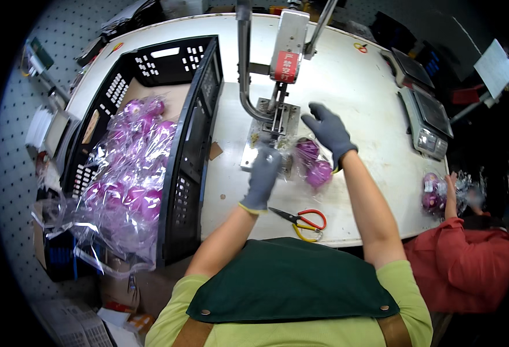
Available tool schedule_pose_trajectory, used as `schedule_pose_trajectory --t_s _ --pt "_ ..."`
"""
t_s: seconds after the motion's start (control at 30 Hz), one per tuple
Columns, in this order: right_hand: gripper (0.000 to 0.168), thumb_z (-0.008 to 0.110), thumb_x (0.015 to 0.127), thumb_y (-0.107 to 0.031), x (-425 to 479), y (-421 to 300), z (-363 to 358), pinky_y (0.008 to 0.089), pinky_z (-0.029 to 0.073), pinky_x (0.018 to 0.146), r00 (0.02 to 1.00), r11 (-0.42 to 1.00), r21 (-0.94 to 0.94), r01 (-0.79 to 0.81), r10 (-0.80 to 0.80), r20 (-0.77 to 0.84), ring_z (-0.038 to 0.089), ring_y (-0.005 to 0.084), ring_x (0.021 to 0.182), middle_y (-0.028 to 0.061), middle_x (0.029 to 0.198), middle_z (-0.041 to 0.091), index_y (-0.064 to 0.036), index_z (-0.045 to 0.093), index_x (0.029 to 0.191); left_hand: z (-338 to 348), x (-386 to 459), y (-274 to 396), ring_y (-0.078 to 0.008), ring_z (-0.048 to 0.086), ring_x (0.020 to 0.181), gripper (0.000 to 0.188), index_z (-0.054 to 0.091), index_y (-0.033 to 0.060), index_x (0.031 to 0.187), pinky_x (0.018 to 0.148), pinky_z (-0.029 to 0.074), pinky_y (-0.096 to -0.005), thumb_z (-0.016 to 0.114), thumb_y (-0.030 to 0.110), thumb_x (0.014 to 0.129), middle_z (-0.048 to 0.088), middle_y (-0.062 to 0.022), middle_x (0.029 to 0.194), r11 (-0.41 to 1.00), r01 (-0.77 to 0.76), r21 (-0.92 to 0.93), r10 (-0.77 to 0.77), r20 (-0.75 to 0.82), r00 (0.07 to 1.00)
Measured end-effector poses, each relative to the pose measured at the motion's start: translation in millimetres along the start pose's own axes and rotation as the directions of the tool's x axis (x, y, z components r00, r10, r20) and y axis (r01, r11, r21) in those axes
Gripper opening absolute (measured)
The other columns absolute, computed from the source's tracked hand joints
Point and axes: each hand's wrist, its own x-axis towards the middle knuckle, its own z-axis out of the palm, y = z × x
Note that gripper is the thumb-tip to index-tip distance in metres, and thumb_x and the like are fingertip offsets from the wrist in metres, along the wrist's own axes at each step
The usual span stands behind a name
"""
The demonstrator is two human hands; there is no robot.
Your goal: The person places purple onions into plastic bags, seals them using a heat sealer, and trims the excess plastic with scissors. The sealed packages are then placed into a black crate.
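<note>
My left hand point(264, 173), in a grey glove, is blurred at the front of a metal bench-mounted sealing machine point(285, 47), close to the gathered end of a clear bag. Whether its fingers grip the plastic cannot be told. Purple onions point(318, 173) in that bag lie on the white table point(237, 195) just right of the machine's base plate. My right hand point(329, 130), gloved too, is raised above and right of the bag with its fingers apart, holding nothing. Scissors with red and yellow handles point(308, 223) lie near the table's front edge.
On the left stands a black plastic crate point(180, 182) with several bags of purple onions point(128, 173). Two weighing scales point(427, 121) sit at the right edge. At the lower right, a co-worker in a red top point(475, 260) handles another bag of onions point(432, 191).
</note>
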Motion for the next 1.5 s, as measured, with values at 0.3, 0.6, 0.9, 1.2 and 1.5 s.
schedule_pose_trajectory --t_s 0.3,0.6,0.9,1.2,1.5 --pt "0.041 0.064 0.075 -0.031 -96.6 8.3 88.0 0.0448 0.034 0.099 0.929 0.689 -0.633 0.352 -0.174 0.327 0.047 0.0303 0.117 0.0152 0.117 0.057 -0.011 0.06 0.11 26.6 -27.9 167.5 -0.0265 0.063 0.072 0.025 0.06 0.0092 0.102 0.065 0.051 -0.0362 0.067 0.019 0.08 0.064 -0.0112 0.084 0.515 -0.778 0.36 0.503 0.609 0.614" --pt "0.016 0.063 0.075 -0.025 -155.8 108.6 6.1 0.056 0.026 0.102 0.897 0.636 -0.657 0.404 -0.132 0.423 0.046 0.0293 0.116 0.0041 0.104 0.06 -0.014 0.066 0.086 -132.0 121.9 311.0 -0.0236 0.065 0.084 0.039 0.061 0.0027 0.105 0.075 0.05 -0.0341 0.066 0.033 0.081 0.067 -0.0135 0.092 -0.079 -0.381 0.921 0.538 0.361 0.762" --pt "0.031 0.066 0.076 -0.033 -169.9 104.0 -24.4 0.0426 0.045 0.084 0.911 0.919 -0.394 -0.016 0.176 0.374 0.061 0.029 0.093 0.0118 0.094 0.066 -0.011 0.065 0.098 -268.3 124.9 187.6 -0.0259 0.04 0.129 0.074 0.048 0.0215 0.129 0.103 0.017 -0.0682 0.077 0.045 0.064 0.044 -0.0048 0.138 -0.43 0.408 0.805 0.039 -0.435 0.9" --pt "0.034 0.062 0.081 -0.033 -173.0 73.5 -5.2 0.0401 0.047 0.08 0.825 0.949 -0.304 -0.079 0.234 0.515 0.061 0.0303 0.092 0.0121 0.098 0.066 -0.009 0.063 0.105 -337.0 166.6 226.0 -0.0319 0.058 0.104 0.024 0.063 0.0196 0.101 0.093 0.033 -0.0529 0.045 0.027 0.086 0.063 -0.0106 0.11 0.025 0.482 0.876 0.452 -0.44 0.776" --pt "0.041 0.07 0.078 -0.027 -108.8 -22.7 -38.0 0.0375 0.047 0.086 0.886 0.97 0.236 0.057 -0.158 0.435 0.061 0.0286 0.099 0.0124 0.107 0.064 -0.007 0.061 0.112 -196.8 67.8 366.3 -0.0375 0.06 0.077 0.016 0.06 0.0073 0.098 0.067 0.047 -0.0434 0.055 0.01 0.083 0.063 -0.0162 0.083 -0.487 -0.155 0.859 0.768 0.506 0.393"
